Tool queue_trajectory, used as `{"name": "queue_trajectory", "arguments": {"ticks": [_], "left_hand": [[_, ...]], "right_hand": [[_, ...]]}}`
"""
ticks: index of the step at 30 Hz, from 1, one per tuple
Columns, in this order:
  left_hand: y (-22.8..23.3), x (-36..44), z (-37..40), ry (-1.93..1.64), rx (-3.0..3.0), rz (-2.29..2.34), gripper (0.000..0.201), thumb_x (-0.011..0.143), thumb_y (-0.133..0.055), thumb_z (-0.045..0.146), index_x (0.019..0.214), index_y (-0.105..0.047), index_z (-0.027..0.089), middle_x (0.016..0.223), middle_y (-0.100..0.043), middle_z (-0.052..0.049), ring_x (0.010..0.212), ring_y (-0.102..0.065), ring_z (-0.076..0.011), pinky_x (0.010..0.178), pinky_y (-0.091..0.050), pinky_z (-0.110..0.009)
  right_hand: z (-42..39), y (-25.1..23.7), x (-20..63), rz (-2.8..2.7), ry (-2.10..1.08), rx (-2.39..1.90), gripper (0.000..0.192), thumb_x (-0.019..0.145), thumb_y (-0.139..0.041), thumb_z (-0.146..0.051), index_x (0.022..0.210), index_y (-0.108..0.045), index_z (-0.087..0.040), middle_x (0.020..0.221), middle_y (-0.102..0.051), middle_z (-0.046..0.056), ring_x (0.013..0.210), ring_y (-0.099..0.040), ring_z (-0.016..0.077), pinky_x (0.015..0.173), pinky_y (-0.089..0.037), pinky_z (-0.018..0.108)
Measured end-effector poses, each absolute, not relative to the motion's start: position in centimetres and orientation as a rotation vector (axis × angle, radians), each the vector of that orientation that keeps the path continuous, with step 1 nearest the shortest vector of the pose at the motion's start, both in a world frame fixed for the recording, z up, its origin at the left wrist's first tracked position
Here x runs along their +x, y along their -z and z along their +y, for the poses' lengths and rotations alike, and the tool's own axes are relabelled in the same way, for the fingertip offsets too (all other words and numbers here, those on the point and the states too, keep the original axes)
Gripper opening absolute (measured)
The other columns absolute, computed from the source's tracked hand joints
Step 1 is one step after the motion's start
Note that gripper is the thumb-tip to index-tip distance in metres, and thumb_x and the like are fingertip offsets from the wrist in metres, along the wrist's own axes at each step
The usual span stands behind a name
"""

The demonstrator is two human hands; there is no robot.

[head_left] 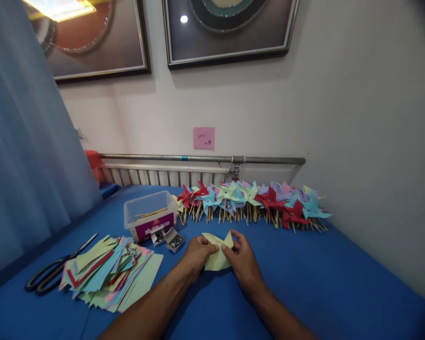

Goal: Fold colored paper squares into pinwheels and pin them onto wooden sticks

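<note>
A pale yellow-green sheet of paper (217, 261) is held between both hands above the blue table cover, with pointed corners standing up at its top edge. My left hand (199, 252) pinches its left side, thumb pressed on the face near the middle. On the opposite side my right hand (241, 255) grips the paper, its thumb also near the centre and the index finger behind a raised corner. Both hands' other fingers are partly hidden behind the sheet. Just left of my left hand sit small open boxes of metal pins (175, 240).
Finished paper pinwheels (230, 193) on sticks lie in a long row at the back. A clear plastic tub (149, 212) holds several sticks. Piled coloured paper (109, 271) and black-handled scissors (56, 270) lie left. A radiator (156, 175) and pipe run behind; a blue curtain (31, 141) hangs left.
</note>
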State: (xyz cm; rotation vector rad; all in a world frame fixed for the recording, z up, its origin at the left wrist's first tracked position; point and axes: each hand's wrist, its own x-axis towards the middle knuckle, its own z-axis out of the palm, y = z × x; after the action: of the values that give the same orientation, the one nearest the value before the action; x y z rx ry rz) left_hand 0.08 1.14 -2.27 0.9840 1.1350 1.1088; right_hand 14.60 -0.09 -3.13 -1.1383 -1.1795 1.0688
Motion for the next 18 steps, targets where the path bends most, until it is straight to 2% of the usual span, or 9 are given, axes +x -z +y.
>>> {"name": "queue_trajectory", "arguments": {"ticks": [10, 18], "left_hand": [[2.27, 0.21, 1.14, -1.096, 1.022, 1.162, 0.025, 0.058, -0.082, 0.025, 0.059, -0.059, 0.015, 0.051, -0.06, -0.001, 0.047, -0.051, -0.0123, 0.05, -0.038, -0.025], [1.61, 0.4, 0.9, -1.093, 1.001, 1.177, 0.028, 0.056, -0.081, 0.024, 0.056, -0.055, 0.016, 0.048, -0.057, 0.002, 0.044, -0.048, -0.0103, 0.048, -0.036, -0.024]], "right_hand": [[-0.42, 2.79, 14.2, -1.175, -1.044, -1.159, 0.056, 0.07, -0.068, -0.036, 0.12, -0.051, -0.02, 0.092, -0.076, 0.008, 0.074, -0.071, 0.0263, 0.064, -0.054, 0.036], [-0.82, 2.35, 14.21, -1.207, -1.037, -1.175, 0.049, 0.069, -0.068, -0.035, 0.114, -0.055, -0.02, 0.099, -0.076, 0.008, 0.083, -0.071, 0.0273, 0.064, -0.054, 0.034]]}}
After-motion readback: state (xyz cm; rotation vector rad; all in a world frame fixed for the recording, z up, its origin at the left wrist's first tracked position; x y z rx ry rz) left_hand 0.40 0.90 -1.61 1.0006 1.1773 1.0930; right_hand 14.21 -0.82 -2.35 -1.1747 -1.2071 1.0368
